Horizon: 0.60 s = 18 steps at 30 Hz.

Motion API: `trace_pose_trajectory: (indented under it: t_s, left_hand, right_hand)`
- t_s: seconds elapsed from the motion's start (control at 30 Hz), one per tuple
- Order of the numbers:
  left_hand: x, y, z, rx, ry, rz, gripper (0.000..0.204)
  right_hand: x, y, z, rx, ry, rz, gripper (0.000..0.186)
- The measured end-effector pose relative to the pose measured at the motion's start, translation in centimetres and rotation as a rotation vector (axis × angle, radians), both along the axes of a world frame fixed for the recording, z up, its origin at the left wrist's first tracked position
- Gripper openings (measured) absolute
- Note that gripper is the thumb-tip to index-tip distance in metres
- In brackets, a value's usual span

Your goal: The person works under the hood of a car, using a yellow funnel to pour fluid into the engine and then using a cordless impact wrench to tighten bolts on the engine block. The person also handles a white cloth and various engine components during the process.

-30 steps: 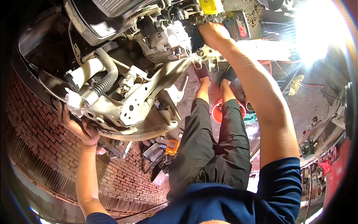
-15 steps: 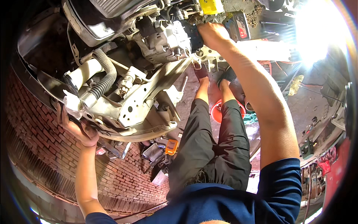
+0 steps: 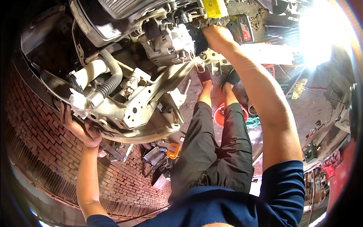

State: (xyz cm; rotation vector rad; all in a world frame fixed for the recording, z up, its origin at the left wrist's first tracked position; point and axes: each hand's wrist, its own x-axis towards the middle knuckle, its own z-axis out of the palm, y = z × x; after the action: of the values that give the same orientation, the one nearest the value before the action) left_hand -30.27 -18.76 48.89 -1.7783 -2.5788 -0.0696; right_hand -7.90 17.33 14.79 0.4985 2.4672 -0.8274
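Note:
My right hand (image 3: 218,37) is closed around a black cordless impact wrench (image 3: 196,39), whose black and red battery (image 3: 245,30) shows past the knuckles. The wrench's body lies against the silver alternator (image 3: 172,43) in the engine bay; its tip is hidden. At the left, my left hand (image 3: 84,132) grips the lower edge of the car's front body panel (image 3: 140,135), fingers on the outer side and thumb toward me. Just above that hand sits a crumpled white piece (image 3: 78,101), beside the end of a grey corrugated hose (image 3: 110,72).
A yellow container (image 3: 214,8) stands behind the wrench. Below on the floor are a red basin (image 3: 220,115), an orange case (image 3: 173,150) and loose parts on red brick paving (image 3: 124,178). A glaring lamp (image 3: 317,34) shines at the upper right. The metal front crossmember (image 3: 264,53) runs rightward.
The engine bay has shifted slightly right and down in the picture. Both hands keep their holds, the right on the wrench and the left on the panel edge.

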Motion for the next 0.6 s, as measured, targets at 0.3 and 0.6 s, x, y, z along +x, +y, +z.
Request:
trace_pose_trajectory:
  t_s: [0.3,0.6]
  left_hand:
    - [-0.1,0.2,-0.3,0.012,0.038,-0.012,0.069]
    - [-0.2,1.0,-0.7,0.075,0.031,-0.059,0.068]
  right_hand:
    - [0.4,-1.9,-2.5,0.114,0.134,-0.15,0.02]
    - [1.2,-0.1,-5.2,-0.085,0.228,-0.15,0.022]
